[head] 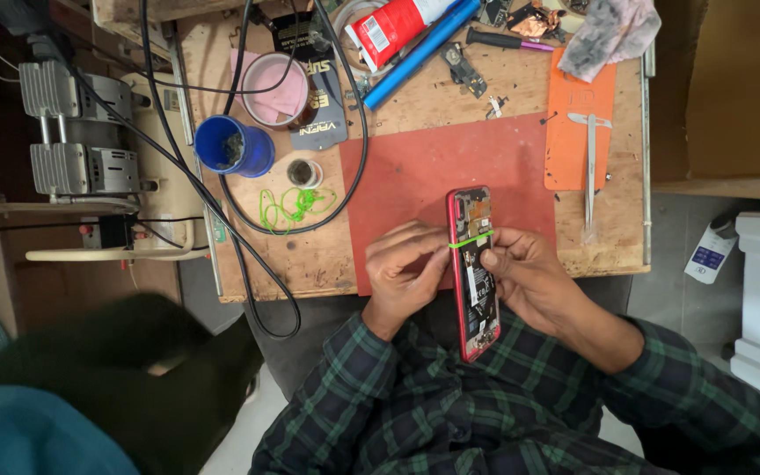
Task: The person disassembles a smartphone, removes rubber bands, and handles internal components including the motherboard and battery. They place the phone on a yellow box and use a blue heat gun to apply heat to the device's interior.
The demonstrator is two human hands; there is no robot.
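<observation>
A red-framed smartphone with its back cover off lies lengthwise between my hands, its inner boards and battery showing. A thin green rubber band runs across its upper part. My left hand grips the phone's left edge, thumb at the band. My right hand holds the right edge, fingertips on the band's other end. The phone's far end rests over a red mat on the wooden workbench.
Loose green rubber bands lie left of the mat, beside a small dark pot, a blue cup and a pink-filled tin. An orange pad carries metal tweezers. Black cables loop over the bench; a grey machine stands left.
</observation>
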